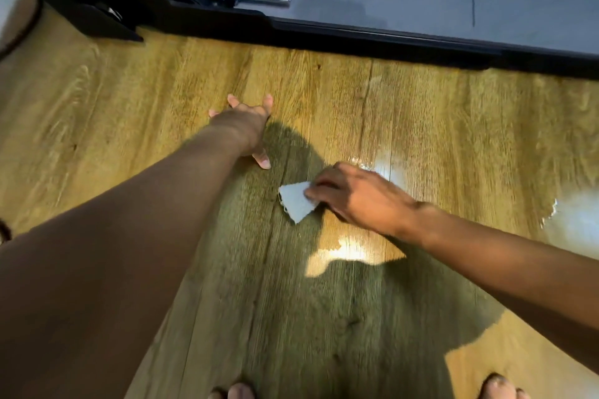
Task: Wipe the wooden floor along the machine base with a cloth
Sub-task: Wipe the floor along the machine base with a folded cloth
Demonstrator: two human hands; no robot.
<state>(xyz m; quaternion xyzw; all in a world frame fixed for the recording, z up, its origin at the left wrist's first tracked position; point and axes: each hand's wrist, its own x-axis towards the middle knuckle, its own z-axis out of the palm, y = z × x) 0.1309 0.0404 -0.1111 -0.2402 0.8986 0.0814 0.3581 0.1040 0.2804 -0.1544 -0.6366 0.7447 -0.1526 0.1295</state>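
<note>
Nearest, bare toes (240,392) at the bottom edge of the wooden floor (129,107). Person crouched, both arms reaching forward.

Right hand (353,196): fingers laid nearly flat over the cloth (295,202), pressing it to the boards. No clear pinch visible. A pale corner of the cloth sticks out past the fingertips, pointing left.

Left hand (244,126): further out and to the left, fingers spread, propped on the floor, holding nothing. Looks like a brace.

Beyond both, machine base (356,39): a long black edge running left to right across the far side of the floor, slanting nearer on the right. Cloth lies well short of it.

Judgement: the wipe has to carry forward to that edge, then run parallel to it. Left hand is nearer the base, but only the right has the cloth.
</note>
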